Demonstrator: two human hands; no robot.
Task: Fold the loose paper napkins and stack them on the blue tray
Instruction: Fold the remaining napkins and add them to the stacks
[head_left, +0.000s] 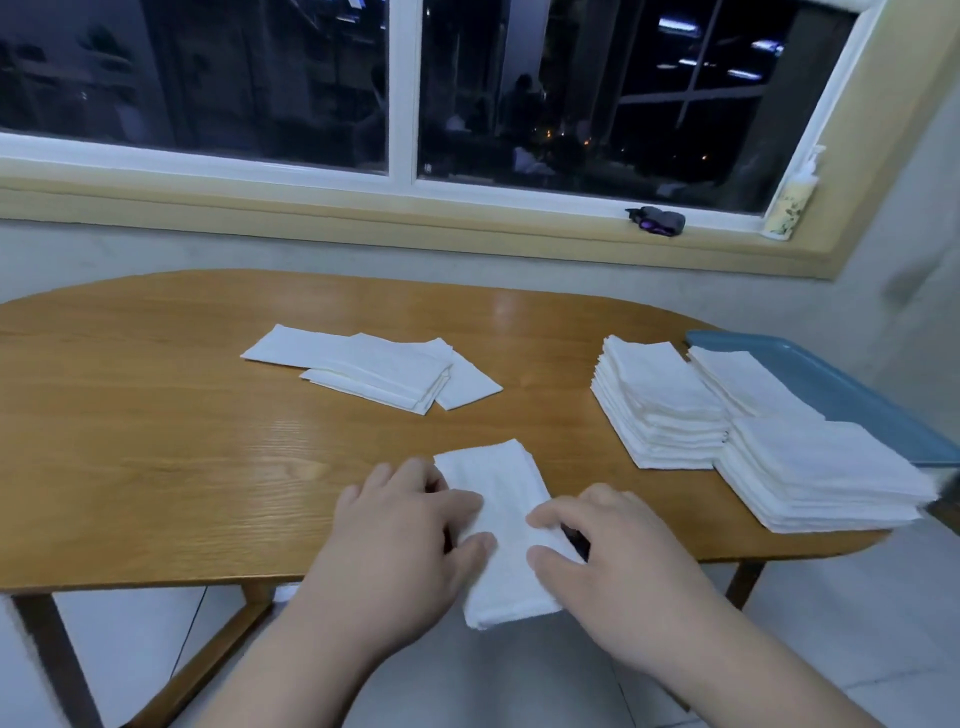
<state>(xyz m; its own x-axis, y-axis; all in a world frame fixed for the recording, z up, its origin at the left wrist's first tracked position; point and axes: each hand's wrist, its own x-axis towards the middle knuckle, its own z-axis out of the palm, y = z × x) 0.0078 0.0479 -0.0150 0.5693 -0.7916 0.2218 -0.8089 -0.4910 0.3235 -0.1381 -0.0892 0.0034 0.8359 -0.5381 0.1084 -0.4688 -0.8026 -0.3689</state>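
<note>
From the head camera, a long white paper napkin (511, 525), folded into a strip, lay at the near edge of the oval wooden table (156, 441), its near end hanging over the edge. The left hand (410, 525) gripped the strip's left side, bent thumb and forefinger on the paper. The right hand (608, 545) pinched the right side between thumb and forefinger, where the paper rose in a small ridge.

Farther back, near the middle of the table, a loose pile of flat white napkins (374, 369) lay overlapped and askew. To the right, a tall stack of folded white napkins (660, 410) stood on the wood just beside the blue rectangular tray (852, 395). A thin stack of folded napkins (748, 384) rested on the tray, and a broad thick stack (826, 473) covered the tray's near corner; how much of it sat on the tray could not be told.

On the window sill (363, 208) lay a small dark object (657, 221) and, at the right corner, a pale pump bottle (789, 208).
</note>
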